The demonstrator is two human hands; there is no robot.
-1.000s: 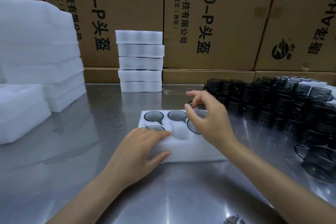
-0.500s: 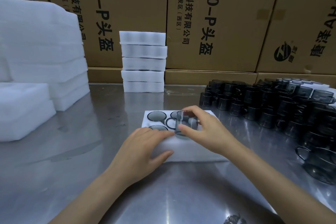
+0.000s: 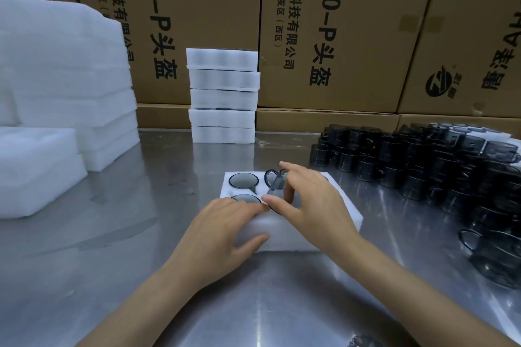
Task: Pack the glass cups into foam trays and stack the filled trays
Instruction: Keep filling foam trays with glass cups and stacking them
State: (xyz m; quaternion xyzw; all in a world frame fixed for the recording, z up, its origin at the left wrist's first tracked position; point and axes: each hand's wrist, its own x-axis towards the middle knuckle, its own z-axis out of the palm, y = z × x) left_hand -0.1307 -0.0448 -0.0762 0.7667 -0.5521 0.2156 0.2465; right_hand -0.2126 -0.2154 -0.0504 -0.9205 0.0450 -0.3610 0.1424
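A white foam tray [image 3: 346, 214] lies on the steel table in front of me, with smoky glass cups sunk in its holes; one cup [image 3: 243, 180] shows at the far left corner. My left hand [image 3: 225, 231] rests on the tray's near left corner, thumb against its front side. My right hand [image 3: 313, 205] grips a tilted glass cup [image 3: 277, 184] over the tray's middle holes, its handle pointing away from me. The tray's right part is hidden under that hand.
Many loose dark glass cups [image 3: 423, 166] crowd the table's right side. A stack of filled foam trays [image 3: 224, 96] stands at the back centre. Empty foam trays [image 3: 64, 87] are piled at the left. Cardboard boxes [image 3: 324, 31] wall off the back.
My right hand picked a cup from the pile's edge, carried it over the tray and has now lowered and tilted it into the middle holes. My left hand stayed on the tray.
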